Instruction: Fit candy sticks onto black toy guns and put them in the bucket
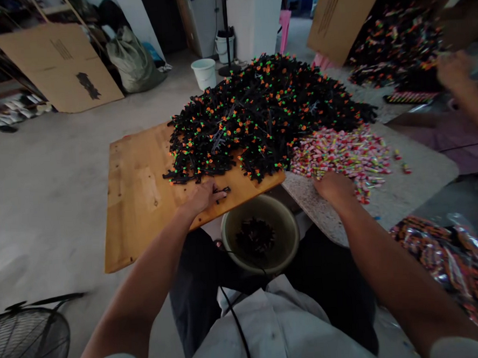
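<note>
My left hand point(203, 197) rests at the front edge of the wooden board, its fingers closed on a small black plastic toy piece point(223, 192). Just beyond it rises a large heap of black plastic toy pieces point(259, 113) with orange and green tips. At the near edge of a pile of small pink, red and yellow wrapped pieces point(342, 151), my right hand point(335, 188) has its fingers curled in. Its fingertips are hidden, so what it holds does not show. Below, between my knees, stands a round tub point(230, 239) with dark pieces at its bottom.
The wooden board point(139, 201) adjoins a speckled tabletop point(420, 162). Another person's hand point(454, 68) is by a carton point(342, 16) of similar pieces. Bagged pieces point(442, 264) lie at lower right. A fan point(26, 343) stands at lower left, a white bucket point(204, 74) behind.
</note>
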Demonstrator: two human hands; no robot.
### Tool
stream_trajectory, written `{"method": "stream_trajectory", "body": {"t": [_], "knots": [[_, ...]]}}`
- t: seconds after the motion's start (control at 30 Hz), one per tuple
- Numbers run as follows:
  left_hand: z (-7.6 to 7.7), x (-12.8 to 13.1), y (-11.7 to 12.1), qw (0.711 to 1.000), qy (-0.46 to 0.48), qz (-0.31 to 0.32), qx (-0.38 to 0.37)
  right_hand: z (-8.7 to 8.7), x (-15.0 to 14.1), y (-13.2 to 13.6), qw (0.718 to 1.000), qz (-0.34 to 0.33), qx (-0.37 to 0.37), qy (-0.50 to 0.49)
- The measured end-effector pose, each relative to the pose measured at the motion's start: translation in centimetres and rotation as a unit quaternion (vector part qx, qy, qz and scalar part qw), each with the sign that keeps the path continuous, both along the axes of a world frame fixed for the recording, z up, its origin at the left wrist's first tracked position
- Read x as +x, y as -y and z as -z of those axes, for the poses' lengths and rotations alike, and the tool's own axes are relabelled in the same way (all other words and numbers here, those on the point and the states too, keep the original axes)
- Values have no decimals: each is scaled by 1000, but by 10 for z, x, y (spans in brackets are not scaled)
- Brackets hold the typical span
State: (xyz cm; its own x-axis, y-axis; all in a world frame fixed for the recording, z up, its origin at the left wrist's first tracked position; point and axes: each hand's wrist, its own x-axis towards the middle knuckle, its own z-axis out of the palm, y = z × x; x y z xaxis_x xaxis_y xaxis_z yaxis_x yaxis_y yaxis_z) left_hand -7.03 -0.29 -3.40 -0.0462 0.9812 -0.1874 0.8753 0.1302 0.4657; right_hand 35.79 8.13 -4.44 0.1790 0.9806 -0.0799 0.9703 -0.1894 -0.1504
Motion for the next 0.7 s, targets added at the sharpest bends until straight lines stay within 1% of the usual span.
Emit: {"method": "stream_trajectory", "body": {"t": [0.07,0.13,0.17,0.2,0.23,0.27,0.3,0.33,0.37,0.4,0.43,0.47,0.57,0.7], "knots": [[-3,0,2,1000,0,18,-2,-8,-4,4,999,32,-9,-11],[-8,4,5,999,25,43,9,-16,-13,15,997,38,31,-60],[-12,9,6,997,53,54,10,-20,-20,22,992,29,59,-109],[-15,15,8,994,90,62,5,-23,-29,31,981,12,82,-175],[-17,23,10,989,134,64,-6,-26,-40,41,962,-9,96,-254],[-20,32,11,981,185,61,-22,-28,-53,52,931,-43,83,-352],[-21,41,13,969,238,52,-39,-29,-67,62,884,-73,50,-459],[-23,50,14,955,289,39,-55,-29,-81,72,829,-96,16,-551],[-24,58,16,940,333,30,-71,-28,-95,80,781,-111,-7,-614],[-24,65,18,925,369,29,-83,-28,-106,87,748,-118,-18,-653],[-25,71,20,914,393,36,-89,-27,-116,92,723,-118,-26,-680],[-25,75,22,908,407,51,-89,-26,-124,95,707,-115,-31,-697],[-26,80,28,908,403,93,-63,-26,-134,98,689,-99,-42,-717],[-24,80,34,922,370,109,-12,-27,-133,97,686,-114,-38,-718]]}}
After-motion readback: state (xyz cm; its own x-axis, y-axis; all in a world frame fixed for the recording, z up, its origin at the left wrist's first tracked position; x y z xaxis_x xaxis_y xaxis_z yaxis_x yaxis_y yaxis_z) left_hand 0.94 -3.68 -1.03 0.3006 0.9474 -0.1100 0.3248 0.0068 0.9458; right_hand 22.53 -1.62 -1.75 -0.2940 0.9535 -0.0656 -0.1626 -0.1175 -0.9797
